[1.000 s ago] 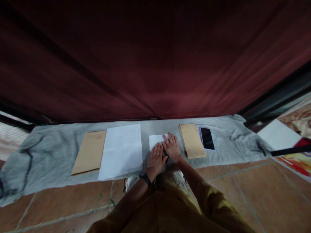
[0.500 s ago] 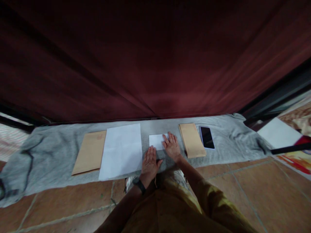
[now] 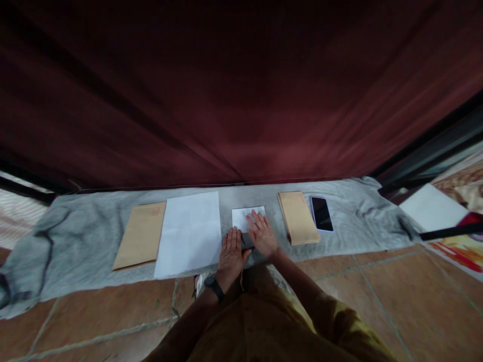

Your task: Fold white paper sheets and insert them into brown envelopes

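A small white folded sheet of paper (image 3: pixel 239 216) lies on the grey cloth between my hands. Flat on the paper's right half rests my right hand (image 3: pixel 261 235), fingers stretched out. My left hand (image 3: pixel 231 253) lies flat with its fingertips at the paper's lower left corner and the thumb apart; it wears a dark wristwatch. Left of it is a large white sheet of paper (image 3: pixel 188 234), its edge close to my left fingers. To the right of my right hand sits a stack of brown envelopes (image 3: pixel 299 218). What lies beneath my palms is hidden.
Another brown envelope (image 3: pixel 140 235) lies left of the large sheet, partly touching its edge. A phone (image 3: pixel 322 213) rests beside the envelope stack. The grey cloth (image 3: pixel 83 241) covers the narrow surface, with a dark red curtain (image 3: pixel 241 125) behind and a tiled floor (image 3: pixel 124 311) below.
My right hand has slid left and slightly down across the small paper, uncovering its upper right corner. The left hand has stayed nearly in place.
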Tool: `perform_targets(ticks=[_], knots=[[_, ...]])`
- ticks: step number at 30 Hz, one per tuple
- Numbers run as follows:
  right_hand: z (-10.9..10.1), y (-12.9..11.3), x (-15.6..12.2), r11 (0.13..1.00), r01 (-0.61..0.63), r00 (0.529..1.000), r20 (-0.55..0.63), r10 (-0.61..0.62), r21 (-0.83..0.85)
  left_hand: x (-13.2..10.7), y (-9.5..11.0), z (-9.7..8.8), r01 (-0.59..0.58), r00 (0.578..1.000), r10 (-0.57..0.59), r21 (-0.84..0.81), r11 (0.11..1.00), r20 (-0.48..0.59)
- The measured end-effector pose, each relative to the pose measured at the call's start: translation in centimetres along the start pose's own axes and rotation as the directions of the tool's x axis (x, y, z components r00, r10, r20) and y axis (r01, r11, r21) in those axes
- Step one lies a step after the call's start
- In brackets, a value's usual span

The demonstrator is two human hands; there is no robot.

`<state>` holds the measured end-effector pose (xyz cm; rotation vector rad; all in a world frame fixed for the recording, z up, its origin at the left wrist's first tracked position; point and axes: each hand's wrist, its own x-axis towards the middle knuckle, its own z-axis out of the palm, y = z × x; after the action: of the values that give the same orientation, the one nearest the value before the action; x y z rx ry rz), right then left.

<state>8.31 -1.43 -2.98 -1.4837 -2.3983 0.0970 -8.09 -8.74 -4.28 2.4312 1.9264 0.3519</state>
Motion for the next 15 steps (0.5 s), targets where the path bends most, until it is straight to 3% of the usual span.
perform_targets(ticks=[3,6,15], knots=[[0.4,-1.3,-1.4,0.994,0.097,0.995,0.024,-0.098,0.05,0.0,0.0,-0.1,0.004,1.0,-0.004,0.014,1.0,0.029],[0.7,-1.7,-2.2,0.993,0.09,0.995,0.033,-0.092,0.075,0.0,0.1,-0.4,0.004,0.999,-0.005,0.021,1.0,0.039],[-0.5,0.8,-3.9,0.996,0.08,0.997,0.021,-0.081,0.042,0.0,-0.2,-0.5,-0.005,1.0,0.005,-0.015,1.0,-0.008]])
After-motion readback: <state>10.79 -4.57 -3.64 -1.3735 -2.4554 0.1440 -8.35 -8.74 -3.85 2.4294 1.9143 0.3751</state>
